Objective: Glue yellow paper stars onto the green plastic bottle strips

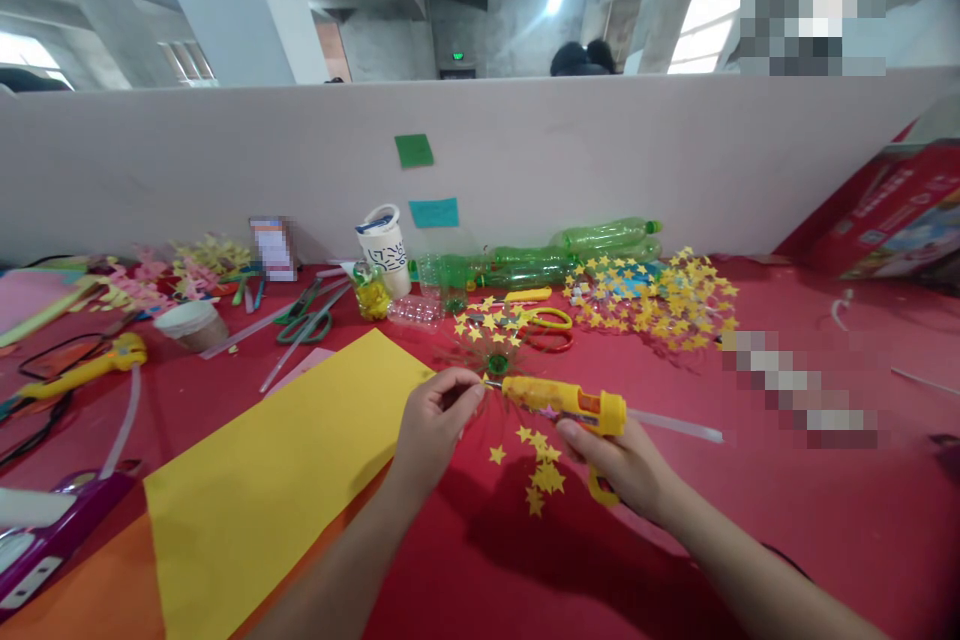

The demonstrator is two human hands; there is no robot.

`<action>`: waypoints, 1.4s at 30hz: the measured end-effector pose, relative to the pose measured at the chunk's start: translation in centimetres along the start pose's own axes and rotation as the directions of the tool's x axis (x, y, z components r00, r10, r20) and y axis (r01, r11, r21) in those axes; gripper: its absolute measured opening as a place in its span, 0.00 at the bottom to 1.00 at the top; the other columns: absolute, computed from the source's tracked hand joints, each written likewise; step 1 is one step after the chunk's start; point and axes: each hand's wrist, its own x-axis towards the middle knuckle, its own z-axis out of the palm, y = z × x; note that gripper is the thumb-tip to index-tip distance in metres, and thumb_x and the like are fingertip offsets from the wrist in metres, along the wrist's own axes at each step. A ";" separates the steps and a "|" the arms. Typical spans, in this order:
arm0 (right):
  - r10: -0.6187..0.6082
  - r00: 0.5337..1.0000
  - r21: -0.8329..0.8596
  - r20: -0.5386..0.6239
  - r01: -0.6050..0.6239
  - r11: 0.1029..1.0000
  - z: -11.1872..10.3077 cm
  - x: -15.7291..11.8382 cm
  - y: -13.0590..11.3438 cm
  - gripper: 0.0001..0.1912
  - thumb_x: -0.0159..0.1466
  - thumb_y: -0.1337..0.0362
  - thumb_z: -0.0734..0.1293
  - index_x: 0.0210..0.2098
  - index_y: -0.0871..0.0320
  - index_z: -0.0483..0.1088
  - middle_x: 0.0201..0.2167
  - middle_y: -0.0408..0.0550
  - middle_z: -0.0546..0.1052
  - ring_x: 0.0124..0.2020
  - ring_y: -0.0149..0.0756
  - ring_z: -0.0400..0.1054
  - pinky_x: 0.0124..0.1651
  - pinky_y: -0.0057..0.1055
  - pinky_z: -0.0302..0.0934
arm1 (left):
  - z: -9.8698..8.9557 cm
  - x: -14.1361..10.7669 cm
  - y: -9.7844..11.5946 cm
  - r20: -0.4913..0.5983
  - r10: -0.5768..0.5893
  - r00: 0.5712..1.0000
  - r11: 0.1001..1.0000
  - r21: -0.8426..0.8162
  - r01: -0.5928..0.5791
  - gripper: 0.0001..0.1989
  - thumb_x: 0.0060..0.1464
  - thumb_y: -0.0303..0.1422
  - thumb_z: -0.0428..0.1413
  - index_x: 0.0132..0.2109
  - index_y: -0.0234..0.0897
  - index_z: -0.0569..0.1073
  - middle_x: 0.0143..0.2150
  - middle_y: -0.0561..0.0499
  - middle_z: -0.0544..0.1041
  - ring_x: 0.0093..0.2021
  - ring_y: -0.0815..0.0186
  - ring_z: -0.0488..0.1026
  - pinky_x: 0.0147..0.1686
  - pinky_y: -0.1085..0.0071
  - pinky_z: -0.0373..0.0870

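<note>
My right hand (622, 465) grips a yellow hot glue gun (559, 400), its nozzle pointing left and a clear glue stick (675, 425) jutting from the rear. At the nozzle tip, the thumb and forefinger of my left hand (442, 410) pinch what looks like a small yellow paper star (485, 379), mostly hidden by the fingers. Loose yellow stars (546, 470) lie on the red table below the gun. Just behind the nozzle stands a cut green bottle piece (498, 363) with thin strips fanning out, several tipped with yellow stars (491, 320).
Yellow paper (292, 490) covers the left front. Scissors with red and yellow handles (547, 328), green scissors (304, 325), a patterned cup (382, 250) and green bottles (607, 236) lie or stand behind. A star-covered bunch (675, 300) sits right; another glue gun (90, 370) lies left.
</note>
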 end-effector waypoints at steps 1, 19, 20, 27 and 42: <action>0.000 1.000 0.000 0.001 0.000 1.000 0.0 0.0 0.0 0.18 0.60 0.52 0.59 0.21 0.56 0.67 0.14 0.41 0.61 0.21 0.31 0.58 0.22 0.25 0.54 | 0.0 0.0 0.0 0.000 0.002 1.000 1.000 -0.001 -0.002 0.07 0.48 0.35 0.54 0.29 0.35 0.70 0.19 0.58 0.64 0.16 0.76 0.56 0.17 0.78 0.54; -0.037 0.999 0.001 0.010 0.037 0.999 -0.1 0.1 -0.1 0.14 0.61 0.55 0.59 0.27 0.56 0.69 0.18 0.42 0.66 0.25 0.33 0.61 0.27 0.26 0.57 | 0.0 0.0 -0.1 0.004 -0.019 1.000 0.999 -0.027 0.019 0.06 0.49 0.34 0.54 0.29 0.36 0.70 0.18 0.59 0.63 0.16 0.77 0.56 0.16 0.79 0.53; -0.043 0.999 0.002 0.013 0.043 0.999 -0.1 0.1 -0.1 0.14 0.61 0.56 0.59 0.28 0.56 0.70 0.19 0.42 0.67 0.25 0.33 0.62 0.28 0.26 0.58 | 0.0 0.0 -0.1 0.003 -0.020 1.000 0.999 -0.028 0.020 0.06 0.49 0.34 0.54 0.29 0.36 0.70 0.18 0.59 0.63 0.16 0.77 0.56 0.16 0.79 0.53; -0.063 0.998 -0.009 0.031 0.064 0.998 -0.2 0.1 -0.3 0.15 0.62 0.55 0.59 0.28 0.57 0.70 0.18 0.41 0.65 0.24 0.32 0.60 0.26 0.25 0.57 | -0.1 0.0 -0.1 0.009 0.000 1.000 1.000 -0.021 0.000 0.06 0.49 0.34 0.54 0.29 0.36 0.70 0.18 0.59 0.63 0.17 0.77 0.56 0.17 0.79 0.53; -0.027 0.999 -0.079 0.036 0.030 0.996 -0.3 -0.2 0.7 0.11 0.61 0.57 0.61 0.30 0.56 0.69 0.21 0.43 0.70 0.23 0.32 0.63 0.25 0.27 0.58 | -0.5 -0.3 -0.4 0.043 0.448 0.893 0.824 0.370 -0.430 0.05 0.52 0.29 0.52 0.31 0.37 0.72 0.26 0.53 0.70 0.27 0.71 0.64 0.30 0.75 0.61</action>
